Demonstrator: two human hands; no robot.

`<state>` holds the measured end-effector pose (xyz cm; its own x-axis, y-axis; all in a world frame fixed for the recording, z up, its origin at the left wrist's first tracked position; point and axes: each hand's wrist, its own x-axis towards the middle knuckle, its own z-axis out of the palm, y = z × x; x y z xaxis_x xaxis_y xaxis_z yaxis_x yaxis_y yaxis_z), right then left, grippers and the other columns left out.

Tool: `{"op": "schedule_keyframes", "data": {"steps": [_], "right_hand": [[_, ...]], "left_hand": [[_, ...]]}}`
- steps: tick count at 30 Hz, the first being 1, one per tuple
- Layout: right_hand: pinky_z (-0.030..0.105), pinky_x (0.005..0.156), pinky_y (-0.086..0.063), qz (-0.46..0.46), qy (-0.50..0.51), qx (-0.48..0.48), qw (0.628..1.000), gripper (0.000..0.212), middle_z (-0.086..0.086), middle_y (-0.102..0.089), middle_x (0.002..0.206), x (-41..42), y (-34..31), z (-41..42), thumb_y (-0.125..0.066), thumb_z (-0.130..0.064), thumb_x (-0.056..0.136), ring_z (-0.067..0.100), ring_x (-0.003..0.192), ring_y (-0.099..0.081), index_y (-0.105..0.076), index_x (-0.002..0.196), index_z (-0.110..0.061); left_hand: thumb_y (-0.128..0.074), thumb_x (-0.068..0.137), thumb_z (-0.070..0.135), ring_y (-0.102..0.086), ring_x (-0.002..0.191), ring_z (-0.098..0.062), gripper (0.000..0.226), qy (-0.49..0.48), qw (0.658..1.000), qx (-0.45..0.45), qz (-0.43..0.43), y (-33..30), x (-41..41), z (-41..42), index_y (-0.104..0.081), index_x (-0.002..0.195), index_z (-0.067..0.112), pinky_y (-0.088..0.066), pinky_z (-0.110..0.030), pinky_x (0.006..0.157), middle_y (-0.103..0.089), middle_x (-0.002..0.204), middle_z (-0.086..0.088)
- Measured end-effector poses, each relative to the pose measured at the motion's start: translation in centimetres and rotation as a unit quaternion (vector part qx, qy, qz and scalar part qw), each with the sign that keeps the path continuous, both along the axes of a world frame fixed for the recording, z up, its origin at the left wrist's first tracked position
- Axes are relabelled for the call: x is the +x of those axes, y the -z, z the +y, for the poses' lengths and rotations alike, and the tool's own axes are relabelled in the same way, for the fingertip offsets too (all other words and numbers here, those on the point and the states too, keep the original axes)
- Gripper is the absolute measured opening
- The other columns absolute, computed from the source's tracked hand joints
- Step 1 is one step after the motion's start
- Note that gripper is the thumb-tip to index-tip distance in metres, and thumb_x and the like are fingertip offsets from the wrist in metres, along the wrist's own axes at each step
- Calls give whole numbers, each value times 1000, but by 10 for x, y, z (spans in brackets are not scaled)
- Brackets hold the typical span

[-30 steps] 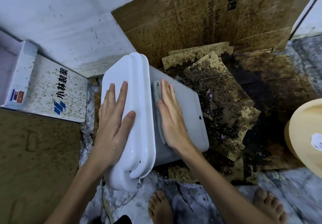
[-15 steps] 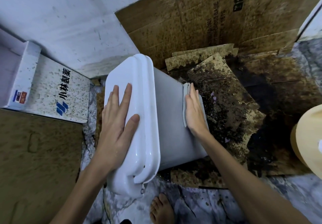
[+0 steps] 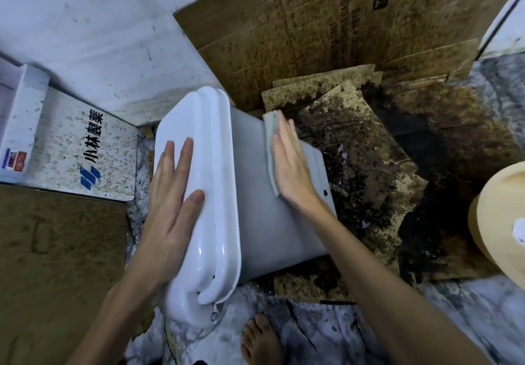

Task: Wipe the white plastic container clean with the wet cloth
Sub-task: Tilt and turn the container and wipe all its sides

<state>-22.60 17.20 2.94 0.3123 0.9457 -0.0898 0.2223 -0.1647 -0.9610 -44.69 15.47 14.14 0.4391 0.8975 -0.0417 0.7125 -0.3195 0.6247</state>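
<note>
From the head view: the white plastic container with its glossy rounded lid (image 3: 241, 194) lies tipped on its side on the marble-patterned floor (image 3: 326, 333), its base end over the stained brown cardboard sheets (image 3: 369, 165), hard up in the corner by the white wall (image 3: 99, 37). I reckon it lies that way so the long flat side faces up at me. My left hand (image 3: 173, 202) lies flat on the lid, fingers (image 3: 186, 160) spread wide and gripping nothing, just pressing to stop the container sliding. My right hand (image 3: 292, 168) is flat too, fingers together, pinning the folded grey wet cloth (image 3: 271, 148) against that upturned side near its far edge, palm down for pressure. The grey side looks fairly clean already; the end faces I cannot judge.
</note>
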Motion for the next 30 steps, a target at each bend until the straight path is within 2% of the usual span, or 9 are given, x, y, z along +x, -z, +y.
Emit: {"op": "schedule_keyframes", "data": {"steps": [2, 5, 11, 14, 17, 21, 26, 28, 30], "right_hand": [[40, 134, -2, 12, 32, -70, 997, 55, -8, -8, 178, 22, 30, -4, -18, -34, 117, 7, 163, 1, -13, 171, -22], [40, 134, 0, 45, 50, -140, 988, 55, -14, -6, 177, 45, 67, -26, -17, -39, 117, 3, 162, 2, -10, 171, -28], [38, 134, 0, 59, 59, -154, 985, 56, -16, -1, 177, 44, 85, -56, -18, -42, 117, -3, 160, 5, -6, 171, -31], [37, 134, -1, 50, 58, -128, 989, 56, -16, -2, 176, 32, 69, -56, -20, -36, 117, -3, 160, 3, -7, 171, -28], [38, 134, -1, 59, 34, -76, 995, 54, -24, -5, 170, 17, 41, -52, -21, -31, 117, -3, 160, 3, -8, 170, -27], [40, 134, -1, 42, -21, -20, 999, 55, -27, -1, 171, -7, -2, -52, -18, -35, 116, -4, 160, 7, -7, 169, -30], [27, 131, -1, 45, -51, 66, 995, 55, -23, -6, 174, -39, -42, -63, -23, -33, 115, -4, 161, 4, -13, 170, -28], [20, 129, -1, 34, -55, 82, 995, 56, -25, -6, 174, -46, -41, -74, -27, -31, 116, -1, 162, 2, -14, 170, -28], [19, 129, -3, 9, -52, 83, 995, 56, -24, -6, 175, -47, -29, -87, -26, -33, 116, 2, 163, -1, -13, 170, -29]], "left_hand": [[-27, 109, 54, 10, 164, -7, 63, 0, 1000, 3, 0, 0, 0, 0, -6, 168, 46, 0, -57, 132, 3, 178, 18], [-26, 109, 56, 10, 164, -7, 64, 2, 1000, 9, 10, 0, 2, 0, -6, 168, 46, 0, -55, 132, 4, 178, 17], [-26, 109, 58, 11, 164, -6, 64, 1, 1000, 9, 10, -1, 2, -2, -6, 169, 46, 2, -52, 132, 4, 178, 18], [-25, 109, 57, 11, 164, -6, 64, 4, 1000, 10, 12, -1, 4, -2, -5, 169, 46, 2, -50, 132, 4, 178, 19], [-25, 109, 59, 11, 163, -5, 64, 5, 1000, 11, 15, -2, 7, -2, -5, 168, 48, 3, -47, 131, 5, 178, 20], [-25, 109, 60, 12, 163, -4, 64, 4, 1000, 11, 11, -2, 6, -4, -5, 168, 49, 2, -48, 131, 5, 177, 21], [-26, 108, 60, 13, 163, -4, 64, 1, 1000, 1, 14, -1, 5, -2, -3, 167, 51, 1, -51, 131, 7, 177, 21], [-25, 108, 60, 13, 163, -4, 64, 2, 1000, 2, 11, 0, 4, -2, -4, 168, 50, 1, -54, 131, 6, 178, 20], [-25, 109, 61, 13, 163, -4, 63, -1, 1000, -1, 4, 1, 1, -1, -4, 167, 51, 1, -56, 131, 6, 177, 20]]}}
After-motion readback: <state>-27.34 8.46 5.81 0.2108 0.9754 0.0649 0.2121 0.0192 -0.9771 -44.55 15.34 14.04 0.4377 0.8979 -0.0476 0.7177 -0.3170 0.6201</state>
